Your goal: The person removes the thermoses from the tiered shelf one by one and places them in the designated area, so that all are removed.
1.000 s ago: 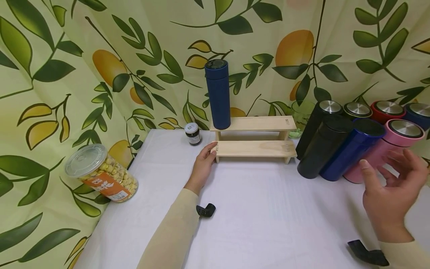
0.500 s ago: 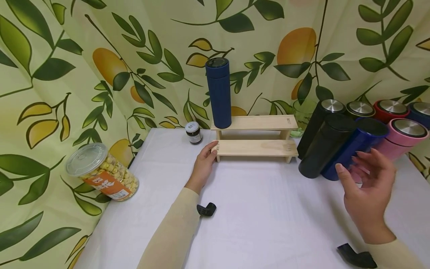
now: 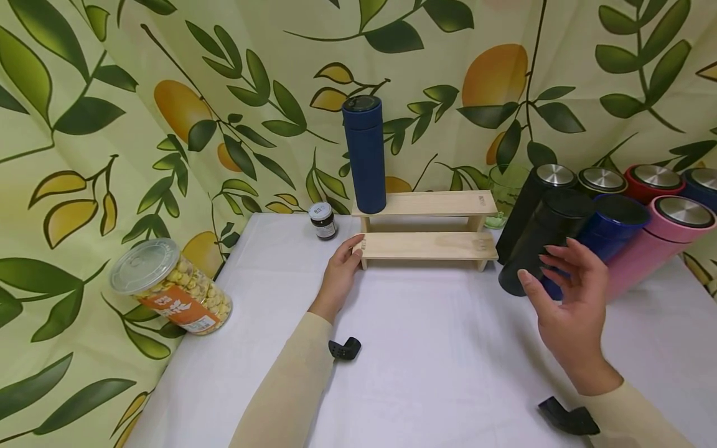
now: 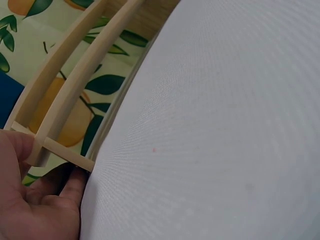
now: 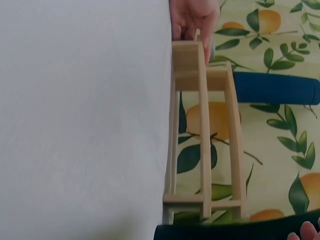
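Note:
A two-step wooden stand stands on the white-covered table. My left hand grips its left end; in the left wrist view the thumb lies on the lower step, with fingers behind the end leg. One dark blue thermos flask stands upright at the left of the upper step. My right hand, fingers loosely bent and holding nothing, hovers before a black flask and a shiny blue flask, partly covering both. Fingertips of this hand show at the right wrist view's lower corner.
Right of the stand, several flasks crowd together, including a pink one and a red one. A green glass sits behind the stand's right end. At left are a small dark jar and a tub of yellow snacks.
My right hand has moved left, from in front of the pink flask to in front of the black and blue flasks. My left hand keeps its grip on the stand.

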Demonstrator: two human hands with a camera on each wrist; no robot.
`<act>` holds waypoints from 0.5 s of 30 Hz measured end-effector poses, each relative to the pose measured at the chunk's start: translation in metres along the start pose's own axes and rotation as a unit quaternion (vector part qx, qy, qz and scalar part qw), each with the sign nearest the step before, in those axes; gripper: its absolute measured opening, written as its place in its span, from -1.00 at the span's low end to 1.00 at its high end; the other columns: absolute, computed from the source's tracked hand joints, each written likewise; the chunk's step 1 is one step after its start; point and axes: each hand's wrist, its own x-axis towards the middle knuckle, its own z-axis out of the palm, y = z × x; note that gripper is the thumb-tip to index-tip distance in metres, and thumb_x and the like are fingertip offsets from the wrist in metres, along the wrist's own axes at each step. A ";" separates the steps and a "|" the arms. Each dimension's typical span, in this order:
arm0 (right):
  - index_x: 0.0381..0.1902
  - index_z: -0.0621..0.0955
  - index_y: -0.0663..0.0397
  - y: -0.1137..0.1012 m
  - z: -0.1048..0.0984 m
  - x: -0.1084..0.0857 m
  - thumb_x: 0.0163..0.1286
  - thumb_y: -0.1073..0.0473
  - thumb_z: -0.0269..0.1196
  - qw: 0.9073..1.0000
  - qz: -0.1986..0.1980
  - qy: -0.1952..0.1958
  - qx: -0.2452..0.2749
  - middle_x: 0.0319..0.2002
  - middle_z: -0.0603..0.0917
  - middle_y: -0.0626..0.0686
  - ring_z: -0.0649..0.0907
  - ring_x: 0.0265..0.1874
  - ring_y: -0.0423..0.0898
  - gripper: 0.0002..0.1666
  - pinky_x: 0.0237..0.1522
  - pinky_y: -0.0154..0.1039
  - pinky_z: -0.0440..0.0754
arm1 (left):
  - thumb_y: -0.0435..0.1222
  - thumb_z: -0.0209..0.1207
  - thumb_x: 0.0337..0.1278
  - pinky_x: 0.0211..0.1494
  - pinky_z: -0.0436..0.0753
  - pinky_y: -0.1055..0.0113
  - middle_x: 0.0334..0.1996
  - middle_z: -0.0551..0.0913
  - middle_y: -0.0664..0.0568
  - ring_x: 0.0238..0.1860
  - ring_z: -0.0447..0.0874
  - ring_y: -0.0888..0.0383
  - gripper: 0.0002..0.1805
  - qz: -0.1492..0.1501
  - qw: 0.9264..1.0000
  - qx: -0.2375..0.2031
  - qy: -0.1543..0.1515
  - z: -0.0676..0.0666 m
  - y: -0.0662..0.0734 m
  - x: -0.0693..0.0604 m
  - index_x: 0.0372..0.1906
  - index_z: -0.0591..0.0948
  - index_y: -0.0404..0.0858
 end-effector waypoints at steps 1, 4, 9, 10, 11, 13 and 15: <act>0.56 0.29 0.36 -0.001 0.003 0.000 0.25 0.64 0.39 1.000 -0.002 -0.005 0.004 0.33 0.53 -0.05 0.59 0.25 -0.02 -0.04 0.30 -0.37 0.55 | -0.36 0.02 0.75 0.49 0.52 0.14 0.61 0.37 -0.11 0.52 0.43 -0.01 -0.54 0.000 1.000 0.001 0.000 0.000 0.000 0.000 0.56 0.53 -0.19; 0.56 0.27 0.38 -0.003 0.013 0.001 0.25 0.66 0.39 1.000 -0.006 -0.021 0.020 0.33 0.54 0.00 0.60 0.25 -0.02 -0.03 0.30 -0.35 0.56 | -0.35 0.02 0.74 0.50 0.52 0.15 0.62 0.35 -0.11 0.53 0.41 -0.01 -0.54 -0.003 1.000 0.003 0.001 0.000 0.001 -0.001 0.56 0.53 -0.18; 0.58 0.26 0.35 -0.009 0.033 0.004 0.22 0.71 0.39 0.998 -0.006 -0.043 0.041 0.33 0.53 0.13 0.61 0.28 -0.03 0.02 0.30 -0.33 0.56 | -0.35 0.02 0.75 0.50 0.51 0.15 0.63 0.34 -0.10 0.54 0.40 -0.02 -0.54 -0.006 1.000 0.004 0.001 0.000 0.002 -0.001 0.57 0.52 -0.19; 0.59 0.25 0.34 -0.010 0.037 0.005 0.22 0.72 0.39 0.998 -0.007 -0.049 0.044 0.34 0.52 0.16 0.61 0.29 -0.03 0.03 0.31 -0.33 0.56 | -0.35 0.02 0.75 0.50 0.52 0.15 0.63 0.34 -0.10 0.54 0.40 -0.02 -0.54 -0.006 1.000 0.004 0.001 0.000 0.002 -0.001 0.57 0.52 -0.19; 0.60 0.25 0.33 -0.011 0.041 0.006 0.23 0.72 0.38 0.997 -0.007 -0.055 0.044 0.34 0.52 0.18 0.60 0.29 -0.03 0.03 0.32 -0.32 0.56 | -0.36 0.02 0.75 0.50 0.52 0.15 0.62 0.34 -0.10 0.54 0.41 -0.01 -0.54 -0.007 1.000 0.003 0.001 -0.001 0.001 0.000 0.57 0.52 -0.18; 0.61 0.25 0.29 -0.012 0.049 0.008 0.26 0.71 0.36 0.996 -0.006 -0.065 0.053 0.35 0.51 0.23 0.60 0.30 -0.01 0.02 0.33 -0.31 0.55 | -0.35 0.02 0.75 0.50 0.52 0.16 0.62 0.35 -0.09 0.53 0.42 0.01 -0.54 -0.006 1.000 0.003 0.000 -0.001 0.001 0.000 0.57 0.53 -0.18; 0.62 0.25 0.25 -0.013 0.057 0.011 0.29 0.70 0.35 0.995 -0.002 -0.075 0.064 0.36 0.49 0.27 0.59 0.30 0.01 0.01 0.34 -0.29 0.55 | -0.35 0.03 0.75 0.49 0.52 0.15 0.62 0.36 -0.09 0.52 0.43 0.01 -0.54 -0.005 1.000 0.003 -0.001 -0.001 0.001 0.000 0.57 0.53 -0.17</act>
